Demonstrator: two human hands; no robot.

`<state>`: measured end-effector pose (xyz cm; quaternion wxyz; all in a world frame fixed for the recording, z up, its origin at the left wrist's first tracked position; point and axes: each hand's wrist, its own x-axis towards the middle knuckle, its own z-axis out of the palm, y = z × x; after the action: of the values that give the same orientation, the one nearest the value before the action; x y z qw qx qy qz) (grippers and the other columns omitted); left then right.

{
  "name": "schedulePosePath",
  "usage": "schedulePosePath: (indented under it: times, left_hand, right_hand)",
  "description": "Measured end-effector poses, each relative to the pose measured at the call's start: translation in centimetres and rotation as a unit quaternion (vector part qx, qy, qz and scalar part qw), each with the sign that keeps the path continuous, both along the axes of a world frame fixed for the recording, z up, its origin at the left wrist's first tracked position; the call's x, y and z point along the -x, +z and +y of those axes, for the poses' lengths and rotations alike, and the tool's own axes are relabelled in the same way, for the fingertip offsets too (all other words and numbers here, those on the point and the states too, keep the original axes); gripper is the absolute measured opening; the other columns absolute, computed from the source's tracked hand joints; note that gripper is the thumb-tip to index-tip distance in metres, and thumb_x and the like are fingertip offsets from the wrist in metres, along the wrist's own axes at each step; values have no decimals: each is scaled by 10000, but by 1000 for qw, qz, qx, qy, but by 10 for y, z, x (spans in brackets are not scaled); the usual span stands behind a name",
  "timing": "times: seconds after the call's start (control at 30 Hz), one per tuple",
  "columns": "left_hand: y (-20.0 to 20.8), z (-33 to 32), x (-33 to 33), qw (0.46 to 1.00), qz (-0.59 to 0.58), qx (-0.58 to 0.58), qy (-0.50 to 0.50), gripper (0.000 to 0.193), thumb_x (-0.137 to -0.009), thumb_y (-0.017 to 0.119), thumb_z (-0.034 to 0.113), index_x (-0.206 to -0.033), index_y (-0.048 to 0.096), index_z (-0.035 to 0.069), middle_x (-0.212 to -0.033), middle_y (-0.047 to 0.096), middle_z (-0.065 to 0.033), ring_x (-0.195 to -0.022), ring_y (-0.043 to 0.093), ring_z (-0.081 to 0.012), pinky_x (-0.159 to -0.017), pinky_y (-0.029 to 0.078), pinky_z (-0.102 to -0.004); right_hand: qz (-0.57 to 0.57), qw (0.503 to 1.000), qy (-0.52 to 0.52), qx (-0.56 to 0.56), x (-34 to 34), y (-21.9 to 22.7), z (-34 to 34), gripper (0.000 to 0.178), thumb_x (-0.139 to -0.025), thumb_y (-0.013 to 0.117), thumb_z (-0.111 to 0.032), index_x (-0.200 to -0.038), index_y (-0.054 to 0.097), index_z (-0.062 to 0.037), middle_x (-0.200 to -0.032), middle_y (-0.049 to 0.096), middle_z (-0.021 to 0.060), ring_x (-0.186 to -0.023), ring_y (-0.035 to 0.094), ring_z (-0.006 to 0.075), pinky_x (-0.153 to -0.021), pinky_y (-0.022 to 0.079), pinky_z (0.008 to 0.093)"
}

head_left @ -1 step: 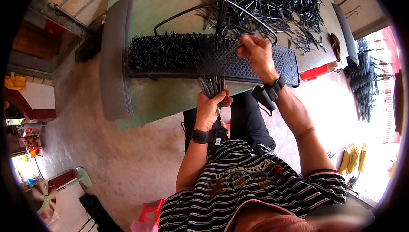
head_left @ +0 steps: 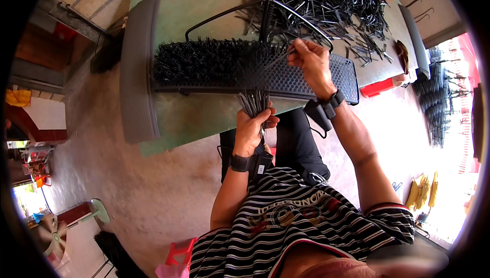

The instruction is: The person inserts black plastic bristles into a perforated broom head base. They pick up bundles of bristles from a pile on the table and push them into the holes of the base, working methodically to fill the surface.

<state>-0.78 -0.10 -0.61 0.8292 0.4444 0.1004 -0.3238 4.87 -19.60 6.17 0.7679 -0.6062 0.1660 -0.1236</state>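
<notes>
A long black board (head_left: 339, 76) lies along the near edge of the green table, its right part bare and full of holes. Dense black bristle tufts (head_left: 196, 62) stand over its left and middle part. Just in front of the board, my left hand (head_left: 248, 131) is closed round a bundle of thin black strips (head_left: 253, 102), their upper ends fanned out. Over the holes, where the tufts end, my right hand (head_left: 314, 68) is closed in a pinch on a thin black strip that slants down to the left. Its lower end is lost among the bristles.
Behind the board lies a large heap of loose black strips (head_left: 326, 5). A black bent metal frame (head_left: 266, 10) stands over the board. Grey stacked sheets (head_left: 139, 74) rest at the table's left end. A red stool (head_left: 181, 251) stands on the floor.
My right hand has shifted slightly to the right, still pinching. My left hand and its bundle stay where they were.
</notes>
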Motion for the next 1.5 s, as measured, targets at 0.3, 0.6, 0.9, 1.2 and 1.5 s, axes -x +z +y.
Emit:
schedulePosePath:
  times: [0.3, 0.6, 0.9, 1.2, 1.5]
  left_hand:
    - [14, -8, -5, 996, 23, 65, 65, 228, -828, 626, 23, -1045, 571, -19, -881, 650, -132, -692, 659, -243, -598, 558, -342]
    - [9, -10, -4, 992, -3, -32, 126, 195, -768, 670, -37, -948, 607, 5, -834, 653, -111, -655, 647, -216, -533, 539, -332]
    - [12, -7, -6, 986, 3, -16, 167, 143, -789, 647, -25, -918, 611, 23, -806, 648, -92, -634, 629, -204, -522, 529, -332]
    - [19, -11, -5, 995, -2, 1, 97, 163, -805, 630, -5, -968, 627, 5, -844, 667, -94, -689, 655, -194, -578, 550, -305]
    - [9, -13, -3, 989, 5, -28, 142, 172, -773, 649, -32, -938, 635, 11, -831, 670, -96, -673, 653, -195, -557, 533, -309]
  right_hand:
    - [92, 935, 311, 139, 14, -15, 17, 193, -870, 603, -125, -961, 638, 41, -723, 636, 43, -567, 586, 75, -484, 488, 200]
    - [141, 956, 215, 141, 25, -26, 28, 182, -818, 651, -78, -912, 632, 76, -654, 623, 65, -525, 586, 95, -451, 476, 217]
    - [53, 972, 157, 164, 37, -33, 34, 167, -836, 598, -43, -953, 603, 77, -669, 624, 75, -539, 587, 106, -498, 483, 245]
    - [73, 975, 209, -11, 38, -42, 31, 193, -889, 559, -69, -1038, 573, 53, -713, 611, 58, -576, 594, 115, -510, 510, 240]
    - [88, 961, 181, 187, 41, -32, 36, 185, -868, 554, -24, -1017, 586, 81, -744, 632, 87, -585, 615, 113, -494, 502, 232]
